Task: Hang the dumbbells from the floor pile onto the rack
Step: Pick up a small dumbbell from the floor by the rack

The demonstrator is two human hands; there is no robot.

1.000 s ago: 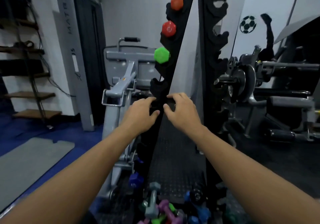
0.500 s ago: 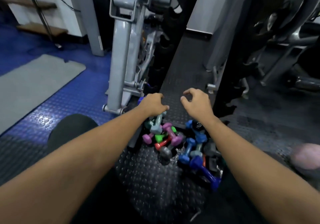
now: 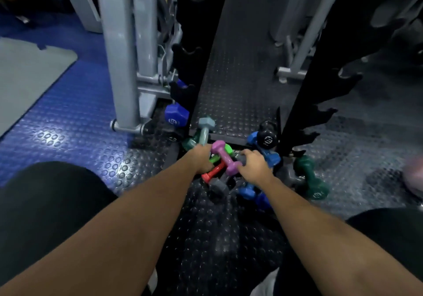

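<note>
The floor pile lies at the foot of the black notched rack [image 3: 320, 78]. In it are a purple dumbbell [image 3: 225, 156], a red one [image 3: 211, 173], a bright green one [image 3: 227, 149], a grey-teal one [image 3: 204, 131], blue ones [image 3: 269, 157], a black one [image 3: 266, 139] and a grey one [image 3: 218, 187]. My left hand [image 3: 201, 158] rests on the pile between the grey-teal and purple dumbbells, its fingers hidden. My right hand [image 3: 256, 167] touches the purple dumbbell's near end, fingers curled over something dark.
A dark green dumbbell [image 3: 311, 181] lies apart to the right. A blue dumbbell [image 3: 176, 115] sits low by the rack's left upright [image 3: 185, 62]. A grey machine frame [image 3: 121, 67] stands left of it. My knees [image 3: 45, 204] flank the pile. A grey mat [image 3: 29, 71] lies far left.
My view has dropped from the rack to the floor. Both hands left the rack's notch, came down, and now touch the dumbbell pile.
</note>
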